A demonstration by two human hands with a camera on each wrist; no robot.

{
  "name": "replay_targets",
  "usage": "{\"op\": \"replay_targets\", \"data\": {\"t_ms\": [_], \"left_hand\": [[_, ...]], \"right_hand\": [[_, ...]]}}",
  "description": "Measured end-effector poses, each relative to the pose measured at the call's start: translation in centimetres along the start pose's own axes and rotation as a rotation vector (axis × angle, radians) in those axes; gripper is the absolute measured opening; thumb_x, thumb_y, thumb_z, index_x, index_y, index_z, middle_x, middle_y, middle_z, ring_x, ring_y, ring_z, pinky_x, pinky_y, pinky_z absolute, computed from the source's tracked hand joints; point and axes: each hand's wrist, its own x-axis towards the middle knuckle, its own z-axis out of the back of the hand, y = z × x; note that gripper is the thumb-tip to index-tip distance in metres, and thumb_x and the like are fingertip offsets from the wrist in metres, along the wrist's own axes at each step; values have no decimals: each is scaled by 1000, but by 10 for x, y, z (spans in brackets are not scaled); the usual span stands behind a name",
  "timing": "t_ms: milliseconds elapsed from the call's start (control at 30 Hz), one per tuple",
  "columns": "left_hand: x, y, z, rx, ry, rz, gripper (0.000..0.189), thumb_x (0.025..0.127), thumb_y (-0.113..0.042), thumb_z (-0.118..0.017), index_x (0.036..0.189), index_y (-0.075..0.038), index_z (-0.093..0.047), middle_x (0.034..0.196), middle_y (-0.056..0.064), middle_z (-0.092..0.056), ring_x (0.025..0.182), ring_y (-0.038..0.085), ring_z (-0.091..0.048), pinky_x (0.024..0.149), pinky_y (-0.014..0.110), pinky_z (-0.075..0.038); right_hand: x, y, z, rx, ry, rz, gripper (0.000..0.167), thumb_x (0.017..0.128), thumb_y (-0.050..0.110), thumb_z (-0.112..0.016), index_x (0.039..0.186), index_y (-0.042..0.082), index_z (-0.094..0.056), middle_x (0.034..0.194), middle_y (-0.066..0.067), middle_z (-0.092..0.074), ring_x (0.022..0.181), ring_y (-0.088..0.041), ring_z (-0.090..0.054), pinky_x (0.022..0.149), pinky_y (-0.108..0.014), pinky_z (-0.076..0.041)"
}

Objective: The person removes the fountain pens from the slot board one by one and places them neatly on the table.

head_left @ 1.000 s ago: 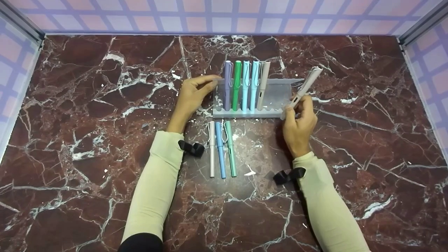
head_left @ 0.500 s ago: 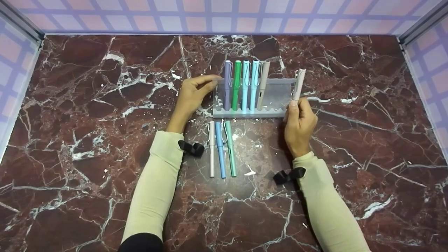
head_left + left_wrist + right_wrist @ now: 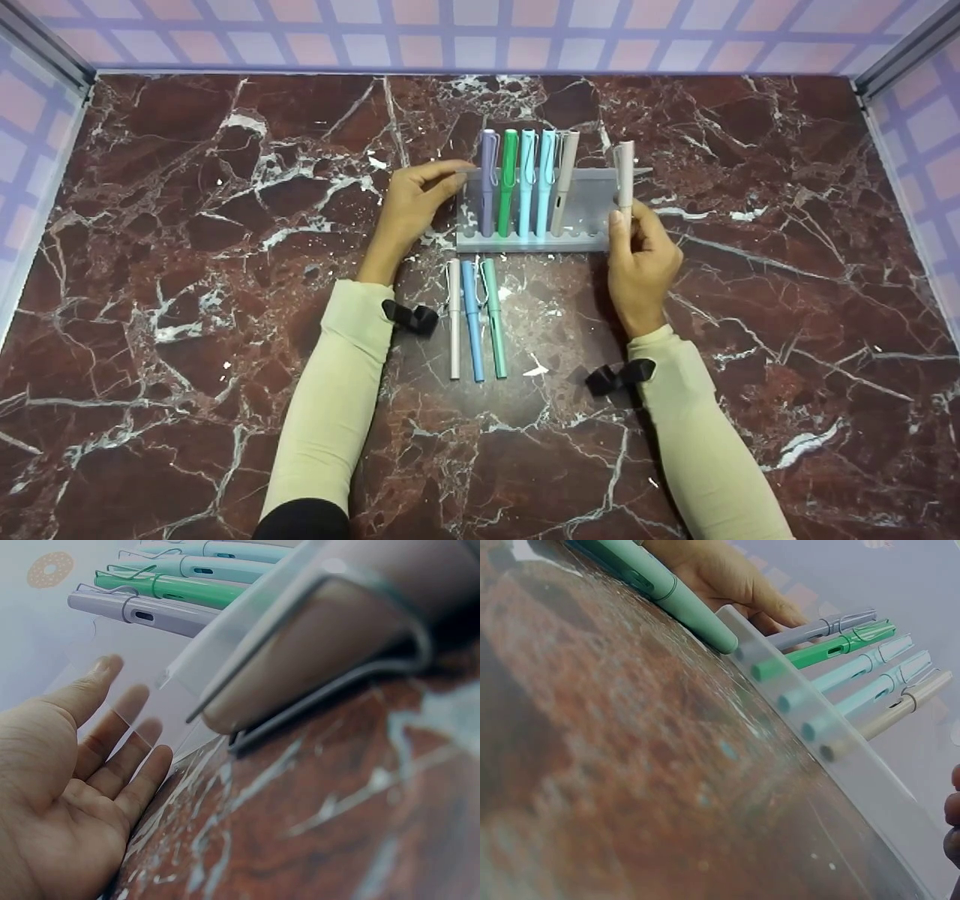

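A clear pen holder (image 3: 525, 245) carries a row of upright capped pens: a purple pen (image 3: 487, 184), a green pen (image 3: 508, 184), two light blue ones and a taupe pen (image 3: 566, 180). My left hand (image 3: 415, 206) holds the holder's left end, the thumb before the clear panel and the other fingers behind it, as the left wrist view shows. At the right end, my right hand (image 3: 643, 262) pinches a pale beige pen (image 3: 625, 172), cap up and nearly upright. Its lower end is hidden by the fingers. Only fingertips (image 3: 952, 810) of this hand show in the right wrist view.
In front of the holder, a silvery-white pen (image 3: 454, 322), a blue pen (image 3: 473, 322) and a teal-green pen (image 3: 495, 322) lie side by side on the marbled table (image 3: 187, 412). Checked panels (image 3: 465, 37) border the table at the back and sides.
The beige pen has swung from a rightward tilt to nearly upright and moved left to the holder's right end. The left hand and the standing pens have stayed in place.
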Motion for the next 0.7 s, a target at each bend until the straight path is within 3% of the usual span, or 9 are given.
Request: {"op": "replay_targets", "data": {"t_ms": [200,400,567,700], "left_hand": [[-1,0,0,-2,-1,32,20,96,-21,-69,114,-15,-76,114,12,-74,63,14,-56,50,21,-44],[-1,0,1,7,-1,34,20,96,-22,-69,113,-16,-76,117,10,-73,66,14,-58,52,22,-46],[0,2,1,20,2,-17,20,97,-21,-68,113,-14,-76,117,8,-74,71,16,-61,56,22,-49],[0,3,1,19,5,-32,20,97,-21,-68,113,-13,-76,117,8,-74,72,16,-61,57,22,-50]], "right_hand": [[0,1,2,42,50,-34,23,98,5,-62,119,-4,-64,63,-19,-65,48,1,-49,44,-13,-39],[-1,3,3,115,81,-64,15,99,5,-54,109,-4,-61,57,-13,-61,41,-10,-49,39,-19,-40],[-1,2,4,152,90,-77,13,94,0,-48,101,-6,-57,55,-7,-60,40,-15,-49,37,-22,-41],[-2,2,4,167,102,-89,10,94,-1,-46,91,2,-56,56,-4,-60,40,-13,-50,36,-23,-43]]}}
